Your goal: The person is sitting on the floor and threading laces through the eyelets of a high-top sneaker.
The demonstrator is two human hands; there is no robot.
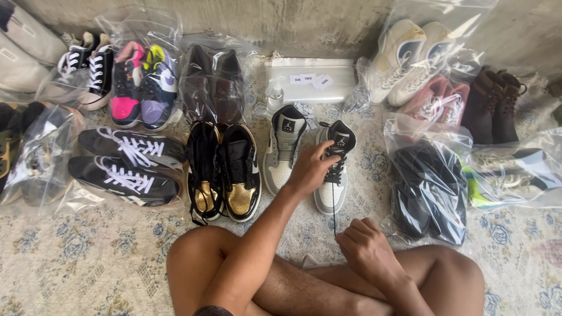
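Note:
A pair of grey, white and black high-top sneakers stands on the rug before my crossed legs. My left hand grips the laced front of the right sneaker, fingers curled over its tongue. My right hand is closed on a thin black shoelace that runs taut from the sneaker down to my fingers. The left sneaker stands untouched beside it.
Black and gold high-tops and black sneakers with white laces lie to the left. Several bagged pairs line the concrete wall; a bag with black shoes lies right. A clear flat case and a small bottle sit behind.

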